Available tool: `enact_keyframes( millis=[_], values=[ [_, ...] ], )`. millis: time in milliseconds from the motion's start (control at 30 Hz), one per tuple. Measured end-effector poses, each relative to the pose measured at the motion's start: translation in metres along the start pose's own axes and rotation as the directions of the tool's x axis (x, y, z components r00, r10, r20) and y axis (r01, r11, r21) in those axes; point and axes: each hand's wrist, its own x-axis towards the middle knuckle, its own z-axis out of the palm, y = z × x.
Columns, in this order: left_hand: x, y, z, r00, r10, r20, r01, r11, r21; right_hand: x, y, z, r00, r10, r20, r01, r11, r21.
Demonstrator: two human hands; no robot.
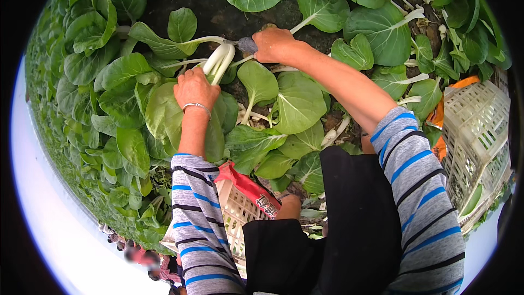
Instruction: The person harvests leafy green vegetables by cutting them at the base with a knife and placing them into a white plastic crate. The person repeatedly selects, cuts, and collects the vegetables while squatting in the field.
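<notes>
My left hand [197, 88], with a metal bracelet at the wrist, grips a bok choy plant [221, 61] by its leaves and white stalks. The plant is tilted, its stalk base pointing away from me. My right hand [273, 44] is closed around a small knife whose grey, dirt-stained blade [247, 45] points left towards the stalk base. Whether the blade touches the plant I cannot tell; my fist hides most of the handle. Loose bok choy leaves [301, 100] lie below my right forearm. Dark soil [213, 8] shows beyond both hands.
Dense rows of bok choy [94, 102] fill the left side. A plastic crate [241, 209] with a red cloth or bag [245, 184] on its edge stands near my legs. More pale crates [475, 123] stand at right, beside orange material [440, 119]. Several people [149, 260] are at lower left.
</notes>
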Motion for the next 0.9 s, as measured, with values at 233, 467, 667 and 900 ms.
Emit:
enact_keyframes(
  millis=[233, 467, 667, 900],
  values=[
    [-0.002, 0.006, 0.006, 0.997, -0.041, 0.062, 0.039, 0.999, 0.022, 0.030, -0.010, -0.004, 0.974, 0.059, 0.218, -0.060, 0.998, -0.003],
    [-0.064, 0.004, 0.008, 0.978, 0.127, -0.163, -0.114, 0.990, 0.087, -0.069, 0.028, -0.029, 0.983, 0.044, 0.177, -0.090, 0.962, 0.259],
    [-0.119, 0.011, -0.069, 0.979, 0.197, -0.059, -0.198, 0.980, -0.010, -0.066, 0.036, -0.012, 0.992, -0.119, -0.048, 0.125, 0.977, 0.172],
    [-0.048, 0.008, -0.134, 0.947, 0.319, 0.033, -0.321, 0.944, 0.073, 0.012, -0.010, 0.012, 0.998, -0.058, -0.014, 0.060, 0.945, 0.322]
  ],
)
